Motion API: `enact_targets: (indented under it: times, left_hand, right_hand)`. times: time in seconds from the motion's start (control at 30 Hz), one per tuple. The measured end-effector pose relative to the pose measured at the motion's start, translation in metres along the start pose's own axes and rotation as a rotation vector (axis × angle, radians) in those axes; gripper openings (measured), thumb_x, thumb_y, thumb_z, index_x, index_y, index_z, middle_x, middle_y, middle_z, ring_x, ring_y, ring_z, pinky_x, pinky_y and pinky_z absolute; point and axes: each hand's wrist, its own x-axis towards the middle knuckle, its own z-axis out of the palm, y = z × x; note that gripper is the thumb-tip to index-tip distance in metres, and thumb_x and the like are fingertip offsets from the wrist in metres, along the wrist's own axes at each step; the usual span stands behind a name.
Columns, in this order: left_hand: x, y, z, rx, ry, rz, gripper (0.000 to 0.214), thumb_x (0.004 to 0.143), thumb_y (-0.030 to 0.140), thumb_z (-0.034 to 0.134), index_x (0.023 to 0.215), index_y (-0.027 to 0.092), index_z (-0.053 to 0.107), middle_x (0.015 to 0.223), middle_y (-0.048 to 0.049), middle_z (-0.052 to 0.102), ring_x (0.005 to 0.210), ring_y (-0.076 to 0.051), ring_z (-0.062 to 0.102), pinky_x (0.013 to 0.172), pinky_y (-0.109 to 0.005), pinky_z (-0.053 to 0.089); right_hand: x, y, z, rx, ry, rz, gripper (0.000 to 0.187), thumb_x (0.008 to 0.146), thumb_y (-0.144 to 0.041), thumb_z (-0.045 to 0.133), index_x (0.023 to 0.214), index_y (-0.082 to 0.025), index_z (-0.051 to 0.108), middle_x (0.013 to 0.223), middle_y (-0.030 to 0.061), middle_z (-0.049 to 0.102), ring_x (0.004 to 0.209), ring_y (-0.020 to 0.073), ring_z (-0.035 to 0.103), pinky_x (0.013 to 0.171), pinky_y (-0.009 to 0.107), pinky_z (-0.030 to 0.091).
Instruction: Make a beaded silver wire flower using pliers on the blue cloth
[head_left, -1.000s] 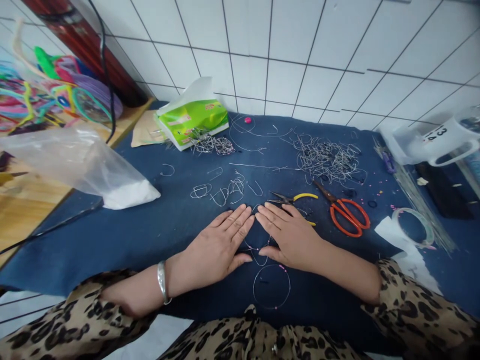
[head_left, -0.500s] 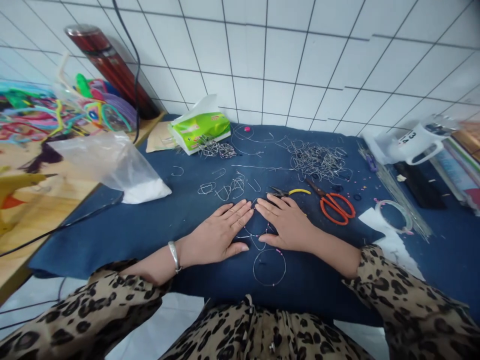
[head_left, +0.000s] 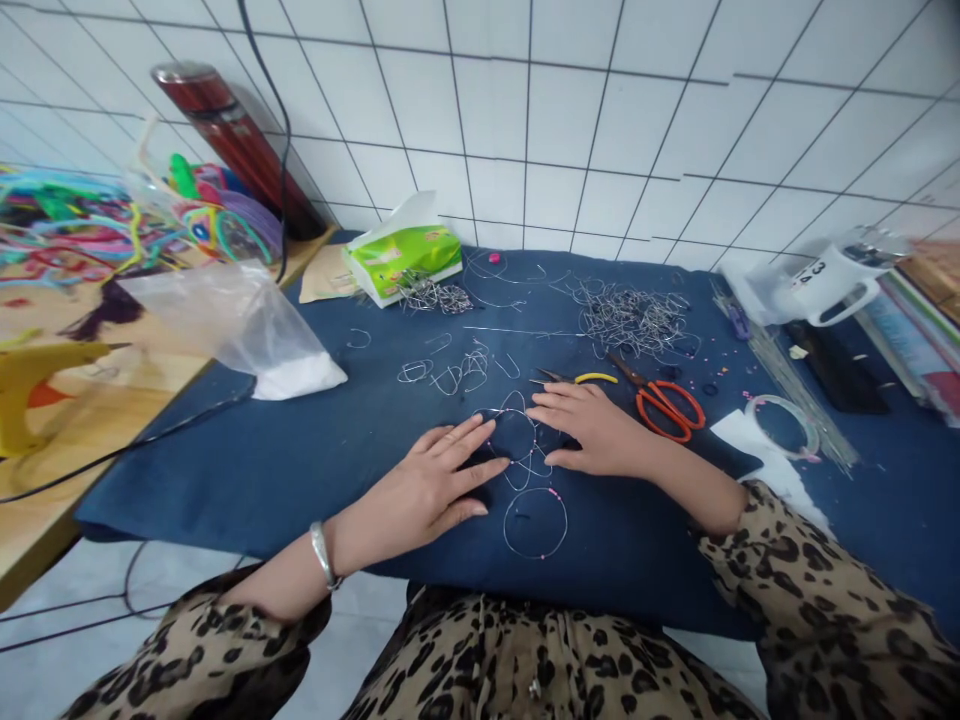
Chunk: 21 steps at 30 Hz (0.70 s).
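Note:
A flower-shaped wire piece [head_left: 517, 462] with pink beads on its round ring lies flat on the dark blue cloth. My left hand [head_left: 431, 475], a silver bangle at its wrist, rests palm down with fingers apart, its fingertips touching the ring's left side. On the other side, my right hand [head_left: 589, 430] lies with fingers stretched out, fingertips at the wire petals' right edge. Just below the flower is a separate wire hoop [head_left: 535, 555] with a few pink beads. Yellow-handled pliers [head_left: 596, 378] lie beyond my right hand, partly hidden, with orange-handled scissors [head_left: 670, 410] beside them.
Bent wire pieces [head_left: 472, 368] and a wire heap [head_left: 637, 318] lie farther back. A green tissue pack [head_left: 405, 258] and a bag of white powder [head_left: 300, 370] stand left. At right are a white mug [head_left: 836, 282], a wire coil [head_left: 784, 425] and straight wires [head_left: 795, 378].
My hands have moved apart, uncovering more of the beaded flower between them. The left hand has shifted left and toward me, the right hand slightly right. The view has shifted a little.

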Motion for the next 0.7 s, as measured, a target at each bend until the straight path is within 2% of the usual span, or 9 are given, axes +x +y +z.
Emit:
enact_targets:
  times: [0.2, 0.47, 0.7]
  left_hand:
    - [0.001, -0.001, 0.000, 0.010, -0.065, 0.007, 0.046, 0.091, 0.039, 0.041, 0.136, 0.033, 0.035, 0.150, -0.0073, 0.018, 0.137, -0.029, 0.017, 0.105, -0.052, 0.024]
    - [-0.002, -0.006, 0.000, -0.002, -0.034, 0.012, 0.045, 0.090, 0.039, 0.045, 0.134, 0.036, 0.038, 0.148, -0.0057, 0.025, 0.134, -0.028, 0.025, 0.104, -0.050, 0.024]
    - [0.000, -0.009, 0.002, -0.037, -0.017, 0.026, 0.044, 0.089, 0.040, 0.046, 0.133, 0.034, 0.040, 0.147, -0.0051, 0.027, 0.134, -0.028, 0.026, 0.104, -0.048, 0.023]
  right_hand:
    - [0.002, 0.001, 0.001, -0.019, 0.002, -0.003, 0.051, 0.083, -0.049, 0.051, 0.128, -0.026, 0.047, 0.138, 0.0066, 0.042, 0.131, 0.0266, 0.028, 0.101, 0.048, 0.026]
    - [0.002, 0.001, 0.006, -0.028, 0.105, 0.028, 0.034, 0.085, -0.039, 0.052, 0.116, -0.025, 0.058, 0.129, 0.0058, 0.051, 0.124, 0.0252, 0.036, 0.096, 0.045, 0.029]
    - [0.011, -0.001, 0.018, -0.011, 0.246, 0.074, 0.018, 0.086, -0.030, 0.052, 0.091, -0.021, 0.066, 0.092, 0.0043, 0.063, 0.096, 0.0200, 0.048, 0.087, 0.038, 0.030]
